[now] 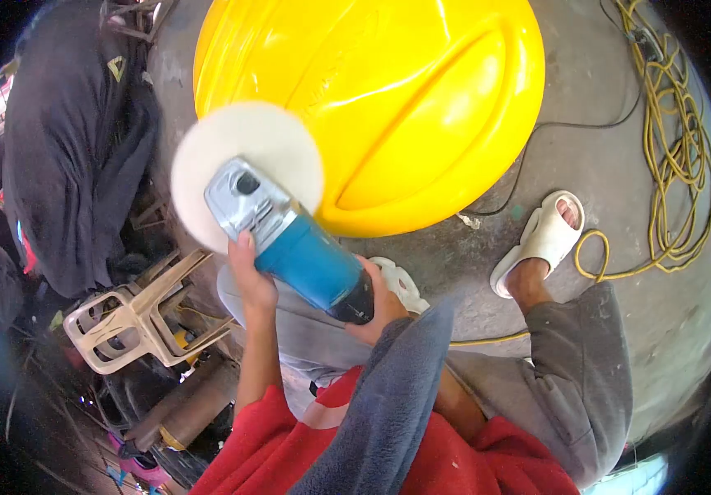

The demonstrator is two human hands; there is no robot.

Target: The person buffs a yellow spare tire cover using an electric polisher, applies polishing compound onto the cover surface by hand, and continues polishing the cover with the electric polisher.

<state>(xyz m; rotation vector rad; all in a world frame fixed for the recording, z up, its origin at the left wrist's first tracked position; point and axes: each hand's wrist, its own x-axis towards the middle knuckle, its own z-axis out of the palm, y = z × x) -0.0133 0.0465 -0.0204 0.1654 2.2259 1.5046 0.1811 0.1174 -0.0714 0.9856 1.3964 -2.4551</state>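
Note:
Both my hands hold a blue polisher (306,260) with a silver gear head. My left hand (252,276) grips beside the gear head, thumb up along the metal. My right hand (382,301) wraps round the dark rear end of the body. A round white buffing pad (199,173) sits on the far side of the tool, its edge smeared. Beyond it lies a large glossy yellow moulded piece (421,107) with curved ridges. The pad overlaps the yellow piece's left edge in view; I cannot tell whether they touch.
A yellow cord (669,157) lies coiled on the concrete floor at the right, with a thin black cable (586,124) near it. At the left are a beige plastic chair (149,318) on its side and dark draped cloth (83,148). A grey towel (372,412) hangs before me.

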